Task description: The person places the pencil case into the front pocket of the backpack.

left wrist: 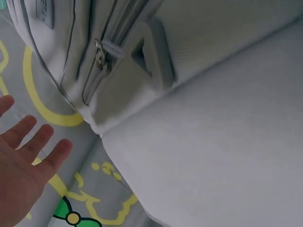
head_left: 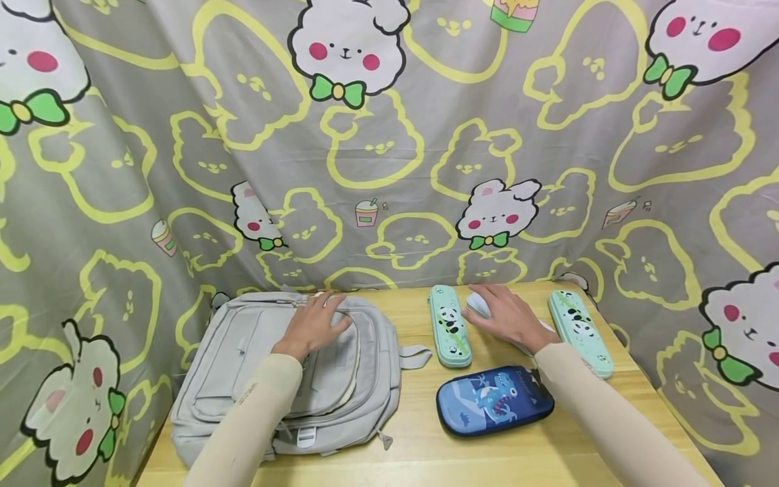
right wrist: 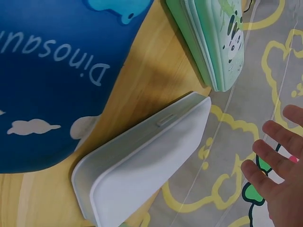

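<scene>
Left hand (head_left: 313, 325) reaching over gray backpack (head_left: 328, 379) lying on table (head_left: 414, 439), fingers spread, holding nothing — perhaps steadying it; right hand (head_left: 505, 314), fingers extended, empty, hovering by white case (right wrist: 147, 172) — sitting between panda cases (head_left: 450, 328), seemingly for easy reach.

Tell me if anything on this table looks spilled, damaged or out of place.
Nothing clearly stands out. The backpack lies on the table; the blue case lies crosswise to the green cases, which looks ordinary. I see no spill or damage, though the right hand partly hides the white case from above.
</scene>
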Action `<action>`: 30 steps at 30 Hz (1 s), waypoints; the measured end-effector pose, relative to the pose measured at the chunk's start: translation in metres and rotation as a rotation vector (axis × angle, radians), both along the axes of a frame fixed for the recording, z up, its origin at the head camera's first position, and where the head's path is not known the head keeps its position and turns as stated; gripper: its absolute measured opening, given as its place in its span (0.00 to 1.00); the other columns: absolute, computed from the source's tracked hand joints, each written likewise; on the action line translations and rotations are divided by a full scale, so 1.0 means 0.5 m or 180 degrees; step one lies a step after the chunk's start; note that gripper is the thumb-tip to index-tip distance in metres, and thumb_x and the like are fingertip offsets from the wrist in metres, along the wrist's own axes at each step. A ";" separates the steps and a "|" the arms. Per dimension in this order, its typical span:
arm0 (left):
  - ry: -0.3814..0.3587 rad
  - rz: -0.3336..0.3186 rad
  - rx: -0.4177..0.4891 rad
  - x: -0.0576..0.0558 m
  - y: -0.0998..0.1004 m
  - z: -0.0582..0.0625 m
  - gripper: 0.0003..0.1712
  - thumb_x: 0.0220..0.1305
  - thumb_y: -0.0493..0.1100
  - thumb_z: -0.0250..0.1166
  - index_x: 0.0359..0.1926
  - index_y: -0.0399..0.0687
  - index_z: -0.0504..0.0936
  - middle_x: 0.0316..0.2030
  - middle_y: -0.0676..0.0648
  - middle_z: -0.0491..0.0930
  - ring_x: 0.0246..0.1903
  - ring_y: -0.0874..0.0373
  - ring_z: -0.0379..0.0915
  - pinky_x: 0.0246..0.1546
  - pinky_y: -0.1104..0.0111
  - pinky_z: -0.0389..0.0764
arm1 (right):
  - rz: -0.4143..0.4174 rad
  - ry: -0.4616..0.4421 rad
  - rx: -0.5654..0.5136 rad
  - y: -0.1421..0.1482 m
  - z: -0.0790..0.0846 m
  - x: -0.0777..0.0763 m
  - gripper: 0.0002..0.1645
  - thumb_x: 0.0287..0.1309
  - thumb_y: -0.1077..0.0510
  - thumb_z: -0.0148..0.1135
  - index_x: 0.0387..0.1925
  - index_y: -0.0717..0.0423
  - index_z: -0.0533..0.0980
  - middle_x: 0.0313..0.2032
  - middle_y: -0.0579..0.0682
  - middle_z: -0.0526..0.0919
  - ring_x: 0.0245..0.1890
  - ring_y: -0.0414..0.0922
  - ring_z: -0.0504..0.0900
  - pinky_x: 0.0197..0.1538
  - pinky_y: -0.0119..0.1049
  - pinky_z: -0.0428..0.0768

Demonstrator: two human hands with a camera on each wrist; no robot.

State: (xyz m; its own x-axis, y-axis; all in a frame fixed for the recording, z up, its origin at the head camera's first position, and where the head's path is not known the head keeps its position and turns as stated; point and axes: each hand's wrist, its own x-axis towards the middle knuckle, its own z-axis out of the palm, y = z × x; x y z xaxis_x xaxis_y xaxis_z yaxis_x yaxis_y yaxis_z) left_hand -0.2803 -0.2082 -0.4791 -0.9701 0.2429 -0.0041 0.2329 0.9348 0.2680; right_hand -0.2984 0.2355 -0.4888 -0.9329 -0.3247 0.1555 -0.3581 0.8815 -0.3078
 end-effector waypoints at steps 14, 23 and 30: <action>0.0085 -0.0062 0.0030 0.045 0.010 -0.005 0.37 0.82 0.61 0.58 0.83 0.53 0.68 0.83 0.37 0.61 0.81 0.32 0.58 0.75 0.26 0.59 | 0.0078 0.0002 0.0011 0.006 -0.012 0.029 0.47 0.74 0.27 0.58 0.80 0.51 0.70 0.75 0.63 0.75 0.74 0.67 0.73 0.69 0.72 0.74; 0.0130 -0.0140 0.0019 0.066 0.020 -0.014 0.35 0.82 0.61 0.58 0.82 0.54 0.71 0.82 0.37 0.63 0.78 0.33 0.63 0.71 0.29 0.67 | 0.0096 0.0060 0.0040 0.016 -0.021 0.046 0.44 0.74 0.31 0.63 0.79 0.51 0.72 0.73 0.62 0.77 0.73 0.66 0.75 0.69 0.70 0.75; 0.0147 -0.0214 0.0000 0.080 0.025 -0.026 0.33 0.83 0.60 0.59 0.80 0.54 0.72 0.81 0.36 0.65 0.77 0.33 0.65 0.69 0.31 0.70 | 0.0085 0.0034 -0.0003 0.033 -0.025 0.064 0.44 0.75 0.30 0.61 0.80 0.50 0.71 0.74 0.62 0.77 0.73 0.66 0.74 0.69 0.70 0.75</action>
State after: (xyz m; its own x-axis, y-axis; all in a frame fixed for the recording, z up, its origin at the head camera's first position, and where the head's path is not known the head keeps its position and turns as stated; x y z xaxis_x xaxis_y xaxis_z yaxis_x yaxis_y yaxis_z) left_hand -0.2402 -0.1955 -0.4921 -0.9507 0.3076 0.0402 0.3074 0.9166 0.2557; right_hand -0.2664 0.2518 -0.5015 -0.9222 -0.3493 0.1658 -0.3848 0.8712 -0.3048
